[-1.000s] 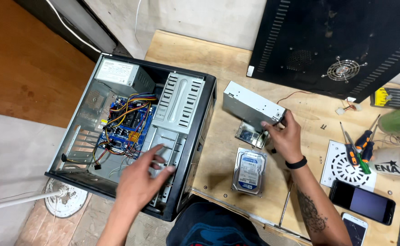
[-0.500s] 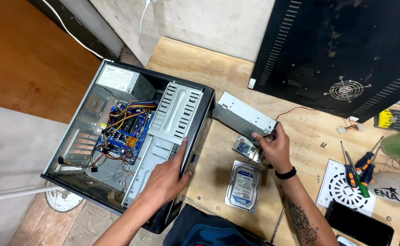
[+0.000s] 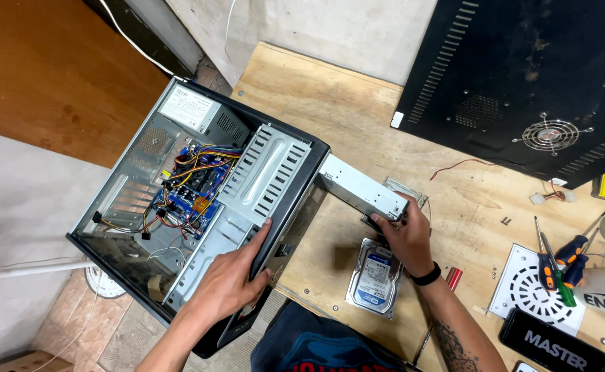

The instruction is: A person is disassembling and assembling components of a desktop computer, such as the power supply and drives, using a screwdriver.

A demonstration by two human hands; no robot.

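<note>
Since the earlier frame the optical drive [image 3: 360, 192] has slid further toward the front of the computer case [image 3: 199, 213], its end now at the case's front opening, and the left hand [image 3: 232, 279] has shifted onto the case's front edge. That hand lies spread, pressing flat on the case frame. The right hand [image 3: 402, 238] is closed round the drive's outer end, above the plywood worktop [image 3: 330, 103].

Inside the open case sit a grey power supply [image 3: 202, 114] with a white rectangular label on top, a blue motherboard [image 3: 185, 203] and a bundle of coloured wires [image 3: 199, 165]. A hard drive [image 3: 375, 279] with a blue-and-white label lies on the worktop just below the right hand. Screwdrivers [image 3: 557, 265] rest on a white vented plate [image 3: 533, 286] farther right, below the black side panel [image 3: 523, 76].
</note>
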